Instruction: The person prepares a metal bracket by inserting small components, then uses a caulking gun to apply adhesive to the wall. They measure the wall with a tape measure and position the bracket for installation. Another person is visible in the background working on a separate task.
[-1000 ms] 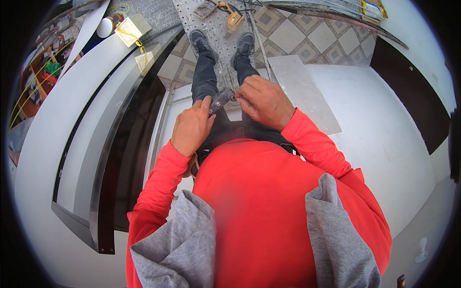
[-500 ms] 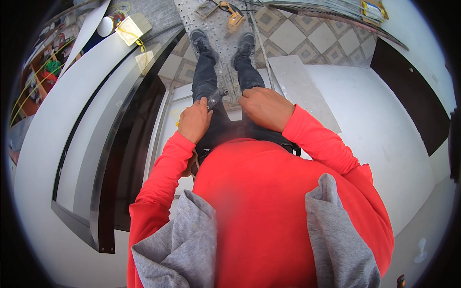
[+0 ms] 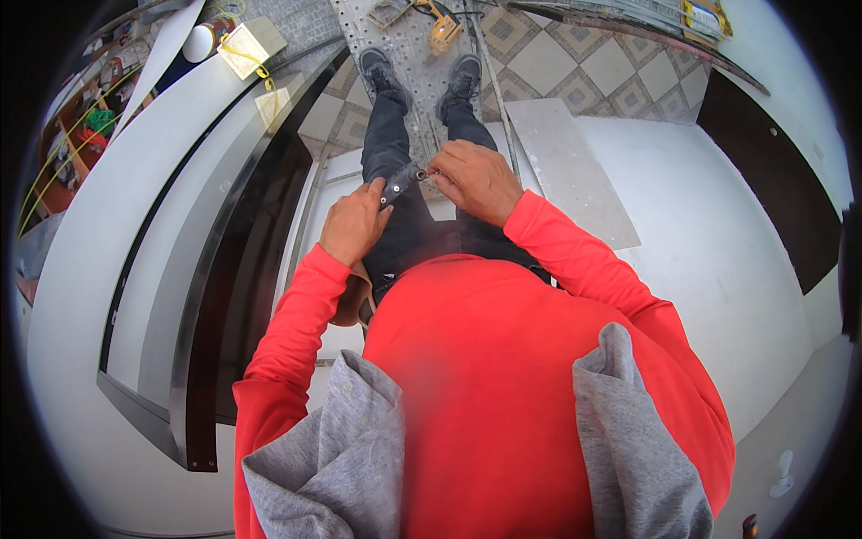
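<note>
In front of my thighs, my left hand [image 3: 353,223] is closed round a dark grey hand tool that looks like a rivet gun [image 3: 397,187]. Shiny round studs line its head, and its round nose points up and to the right. My right hand [image 3: 480,181] is closed in a pinch right at that nose. A small bit of something seems to show between its fingertips, too small to name. Most of the tool's lower end is hidden behind my left hand.
I stand on a perforated metal plank [image 3: 422,81]; an orange power tool [image 3: 444,34] lies ahead on it. Left are a dark-edged panel [image 3: 193,359] and a pale box [image 3: 244,52] with yellow cord. A grey board [image 3: 570,171] lies right, before patterned floor tiles [image 3: 584,63].
My right hand has moved left and come to the nose of the rivet gun. My left hand, with the tool, has shifted slightly left and down.
</note>
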Available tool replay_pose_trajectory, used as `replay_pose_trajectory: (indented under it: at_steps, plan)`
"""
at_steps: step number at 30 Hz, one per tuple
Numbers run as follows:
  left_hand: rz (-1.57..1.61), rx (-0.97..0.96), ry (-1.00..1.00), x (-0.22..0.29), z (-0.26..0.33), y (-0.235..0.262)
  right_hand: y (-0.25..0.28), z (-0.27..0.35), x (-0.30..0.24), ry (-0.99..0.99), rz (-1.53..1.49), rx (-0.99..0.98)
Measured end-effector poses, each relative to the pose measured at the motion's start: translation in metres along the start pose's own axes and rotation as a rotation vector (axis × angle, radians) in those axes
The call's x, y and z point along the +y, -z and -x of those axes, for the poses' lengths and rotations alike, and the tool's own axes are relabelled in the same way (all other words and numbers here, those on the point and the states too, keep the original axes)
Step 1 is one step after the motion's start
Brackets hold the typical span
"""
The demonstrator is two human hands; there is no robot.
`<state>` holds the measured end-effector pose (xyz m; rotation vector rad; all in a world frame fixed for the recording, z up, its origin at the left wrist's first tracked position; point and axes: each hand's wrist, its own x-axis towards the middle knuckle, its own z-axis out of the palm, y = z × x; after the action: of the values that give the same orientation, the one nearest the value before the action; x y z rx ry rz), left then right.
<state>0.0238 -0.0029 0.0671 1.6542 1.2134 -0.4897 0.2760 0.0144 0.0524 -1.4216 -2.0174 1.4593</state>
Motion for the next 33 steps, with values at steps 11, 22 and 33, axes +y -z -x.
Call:
replay_pose_trajectory:
  at_steps: [11,22,33]
  plan:
    - [-0.011,-0.001,0.01,0.004,-0.002,0.004,0.001,-0.005,0.0,0.07,0.036,0.05]
    - [-0.096,-0.03,0.068,0.014,-0.001,0.004,-0.002,-0.009,-0.01,0.113,0.248,-0.154]
    - [-0.01,-0.038,0.047,0.0,0.001,-0.009,0.023,-0.018,0.003,-0.038,0.095,-0.17]
